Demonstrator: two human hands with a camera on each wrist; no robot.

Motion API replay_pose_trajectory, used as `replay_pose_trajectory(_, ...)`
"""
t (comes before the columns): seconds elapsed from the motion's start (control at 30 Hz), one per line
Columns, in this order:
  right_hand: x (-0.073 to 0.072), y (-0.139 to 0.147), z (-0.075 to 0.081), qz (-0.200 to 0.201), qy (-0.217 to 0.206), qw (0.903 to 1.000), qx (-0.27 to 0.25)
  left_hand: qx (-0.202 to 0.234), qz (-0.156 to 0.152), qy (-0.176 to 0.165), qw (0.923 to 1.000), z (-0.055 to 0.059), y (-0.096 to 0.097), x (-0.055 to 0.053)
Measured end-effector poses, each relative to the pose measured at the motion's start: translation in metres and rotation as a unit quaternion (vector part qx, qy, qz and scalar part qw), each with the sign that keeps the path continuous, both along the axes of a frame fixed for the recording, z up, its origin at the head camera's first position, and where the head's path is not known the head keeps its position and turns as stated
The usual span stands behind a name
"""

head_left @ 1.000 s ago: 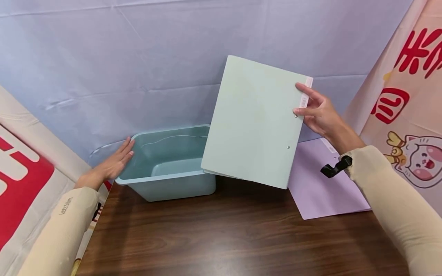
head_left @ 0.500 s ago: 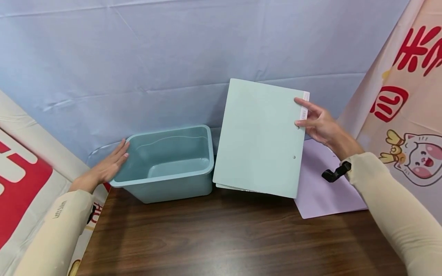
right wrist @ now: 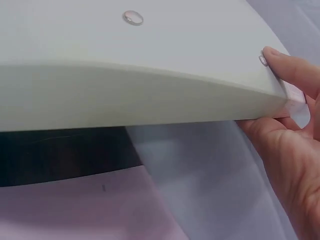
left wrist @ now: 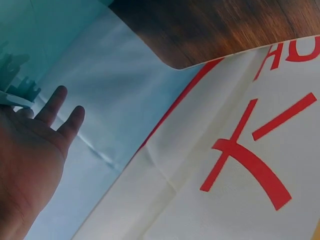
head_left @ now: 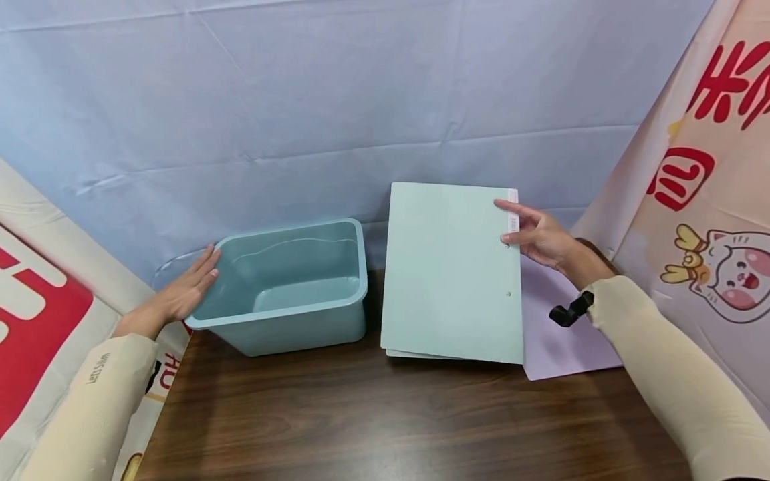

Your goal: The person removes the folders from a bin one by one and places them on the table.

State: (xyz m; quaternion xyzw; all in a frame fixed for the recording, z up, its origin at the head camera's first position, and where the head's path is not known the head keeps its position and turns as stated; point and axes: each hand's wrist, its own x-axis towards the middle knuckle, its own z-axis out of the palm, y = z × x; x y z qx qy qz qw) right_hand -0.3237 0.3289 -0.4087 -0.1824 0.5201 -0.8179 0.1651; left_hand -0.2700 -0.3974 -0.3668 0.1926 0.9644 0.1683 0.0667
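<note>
A pale green file folder (head_left: 451, 274) stands tilted over the table to the right of the bin, its lower edge close to the tabletop. My right hand (head_left: 544, 240) pinches its right spine near the white label, thumb on the cover and fingers behind, as the right wrist view shows too. Two metal rivets dot the cover along the spine. The blue-green plastic bin (head_left: 277, 333) sits at the left. With its fingers straight, my left hand (head_left: 189, 287) rests against the bin's left rim. In the left wrist view, fingers (left wrist: 52, 106) extend beside that rim.
A purple folder (head_left: 568, 344) lies at the right, partly covered by the green one. The brown wooden table (head_left: 385, 421) ends at the left near a printed banner (head_left: 36, 321). A pale blue cloth (head_left: 301, 100) hangs behind everything.
My right hand has lowered the green folder and straightened it, bringing it away from the bin's right side. The bin has slid slightly left, with my left hand still on its rim.
</note>
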Motion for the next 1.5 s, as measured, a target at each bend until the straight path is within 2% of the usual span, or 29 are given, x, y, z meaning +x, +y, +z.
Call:
replay_pose_trajectory(0.3, -0.007, -0.015, -0.025, 0.013, -0.023, 0.9980, 0.058, -0.013, 0.004, 0.005, 0.9999, -0.002, -0.007, 0.000)
replay_pose_trajectory(0.5, -0.011, -0.025, -0.039, 0.006, -0.035, 0.9955, 0.088, -0.023, 0.005, 0.004, 0.9997, -0.002, -0.007, 0.000)
replay_pose_trajectory(0.73, -0.015, -0.035, -0.050, 0.010, -0.048, 0.9926, 0.111, -0.024, -0.001, 0.005, 0.9997, -0.001, -0.006, -0.002)
replay_pose_trajectory(0.93, -0.015, -0.040, -0.057, -0.009, -0.064, 0.9881, 0.139, -0.023, 0.001, 0.003, 0.9997, -0.002, -0.007, -0.004)
replay_pose_trajectory(1.13, -0.016, -0.045, -0.061, -0.021, -0.059, 0.9821, 0.178, -0.024, 0.005, 0.000, 0.9997, -0.003, -0.006, -0.006)
replay_pose_trajectory(1.5, -0.022, -0.054, -0.068, -0.015, -0.045, 0.9609, 0.273, -0.020, 0.009, 0.000, 0.9998, -0.004, -0.007, -0.006)
